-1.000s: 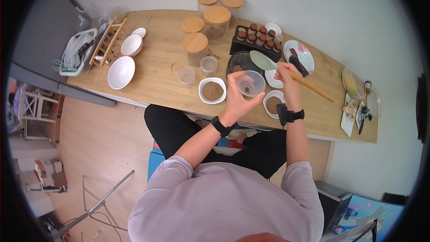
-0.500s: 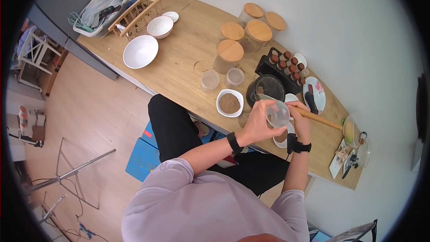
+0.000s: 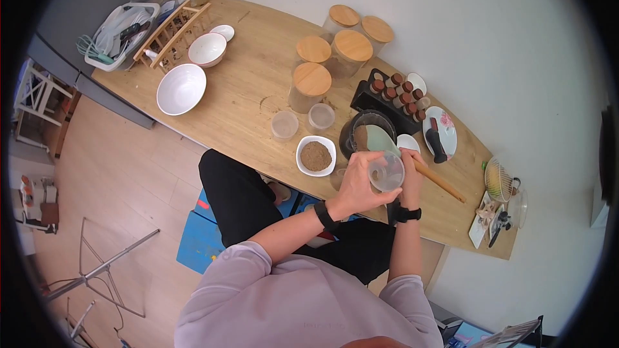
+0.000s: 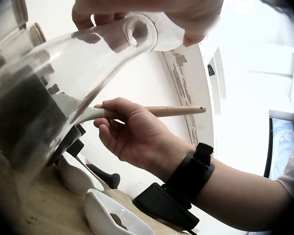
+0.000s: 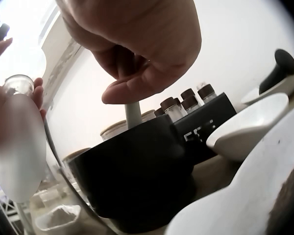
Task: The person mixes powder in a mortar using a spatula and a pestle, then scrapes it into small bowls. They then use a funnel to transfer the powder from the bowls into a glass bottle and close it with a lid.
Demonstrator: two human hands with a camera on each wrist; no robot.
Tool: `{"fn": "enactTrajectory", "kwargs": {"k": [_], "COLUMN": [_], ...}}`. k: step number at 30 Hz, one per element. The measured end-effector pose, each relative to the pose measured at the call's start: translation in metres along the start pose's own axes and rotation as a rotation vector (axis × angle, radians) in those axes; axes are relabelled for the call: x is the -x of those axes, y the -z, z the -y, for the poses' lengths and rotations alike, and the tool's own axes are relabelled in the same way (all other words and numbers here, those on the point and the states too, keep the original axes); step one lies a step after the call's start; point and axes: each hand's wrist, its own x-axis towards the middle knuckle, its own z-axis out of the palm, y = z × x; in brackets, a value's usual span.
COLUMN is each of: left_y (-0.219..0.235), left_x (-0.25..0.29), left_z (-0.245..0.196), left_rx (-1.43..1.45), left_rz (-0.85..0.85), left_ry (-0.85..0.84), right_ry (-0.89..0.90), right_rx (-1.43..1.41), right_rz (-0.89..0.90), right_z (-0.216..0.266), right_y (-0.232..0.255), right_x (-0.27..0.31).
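In the head view my left hand [image 3: 356, 185] holds a clear plastic cup [image 3: 389, 171] above the front of the table, thumb on one side and fingers on the other. My right hand [image 3: 410, 183] grips the wooden handle of a pale green spatula [image 3: 379, 140]. Its head is over a black pot [image 3: 345, 144] with brown powder inside. The right wrist view shows the spatula's shaft [image 5: 133, 115] going down behind the pot's near wall [image 5: 132, 171]. A white bowl [image 3: 300, 165] of brown powder sits left of the cup; another white bowl [image 4: 95, 210] stands below my right wrist.
Several jars with wooden lids [image 3: 312, 79] and two small clear cups [image 3: 284, 126] stand behind the powder bowl. Behind the pot is a black rack [image 3: 367, 98] of spice bottles. White bowls [image 3: 182, 89] and a wooden rack stand far left. A floral plate [image 3: 447, 130] lies right.
The spatula's head has come down from beside the pot to over its opening. My left hand has brought the cup closer to my right hand. The head view has turned.
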Motion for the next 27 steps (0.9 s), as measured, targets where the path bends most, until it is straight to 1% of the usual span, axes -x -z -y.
{"fn": "enactTrajectory", "kwargs": {"k": [1,3,8,10,12,16,18,21,24,27], "left_y": [-0.001,0.0,-0.006,-0.007,-0.006,-0.003,-0.004,-0.004,-0.003,-0.002], "left_x": [0.001,0.002,0.006,0.008,0.006,0.004,0.004,0.003,0.002,0.0], "left_z": [0.001,0.002,0.009,0.011,0.01,0.003,0.004,0.004,0.005,0.002], "left_rx": [-0.006,-0.004,0.09,0.113,0.124,0.134,0.16,0.178,0.139,0.093], "left_rz": [0.005,0.034,0.043,0.052,0.048,0.052,0.051,0.035,0.049,0.057], "left_ry": [0.004,0.012,0.05,0.087,0.078,0.095,0.117,0.117,0.095,0.063], "right_ry": [-0.083,-0.156,-0.344,-0.394,-0.421,-0.421,-0.388,-0.323,-0.202,-0.125], "right_rx": [-0.127,-0.231,-0.545,-0.631,-0.727,-0.785,-0.81,-0.831,-0.823,-0.786], "right_rz": [-0.062,-0.097,-0.186,-0.173,-0.152,-0.161,-0.163,-0.137,-0.103,-0.042], "right_z": [-0.007,-0.013,-0.035,-0.046,-0.05,-0.044,-0.034,-0.002,0.035,0.061], "right_y": [-0.004,-0.005,-0.004,0.003,0.009,0.022,0.03,0.044,0.056,0.066], "right_x": [-0.001,0.001,-0.004,-0.005,-0.005,-0.001,-0.001,0.0,0.006,0.018]}}
